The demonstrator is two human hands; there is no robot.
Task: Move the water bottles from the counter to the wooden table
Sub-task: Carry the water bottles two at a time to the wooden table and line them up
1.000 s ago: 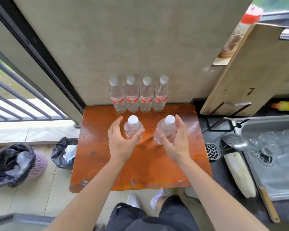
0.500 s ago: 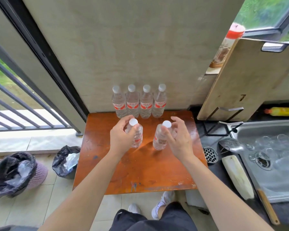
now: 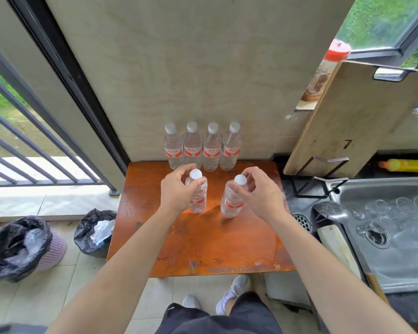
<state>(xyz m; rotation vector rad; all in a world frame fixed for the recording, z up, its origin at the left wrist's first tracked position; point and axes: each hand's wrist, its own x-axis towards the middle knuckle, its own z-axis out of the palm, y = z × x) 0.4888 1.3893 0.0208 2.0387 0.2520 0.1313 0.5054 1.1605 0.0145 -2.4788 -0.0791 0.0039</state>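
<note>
Two clear water bottles with white caps and red labels stand upright on the wooden table (image 3: 203, 244). My left hand (image 3: 179, 191) grips the neck of the left bottle (image 3: 198, 201). My right hand (image 3: 258, 191) holds the neck of the right bottle (image 3: 232, 203) just under its cap. Both bottle bases rest on the table top. A row of several more bottles (image 3: 202, 149) of the same kind lines the table's far edge against the wall.
A steel sink (image 3: 396, 266) full of glasses lies to the right, with a large cutting board (image 3: 355, 121) leaning above it. A ladle (image 3: 331, 210) and drain strainer (image 3: 302, 220) lie on the dark counter. Two black bin bags (image 3: 17, 244) stand on the floor at left.
Both hands slid from around the bottles' bodies up to their necks. The two bottles stand a little farther back on the table.
</note>
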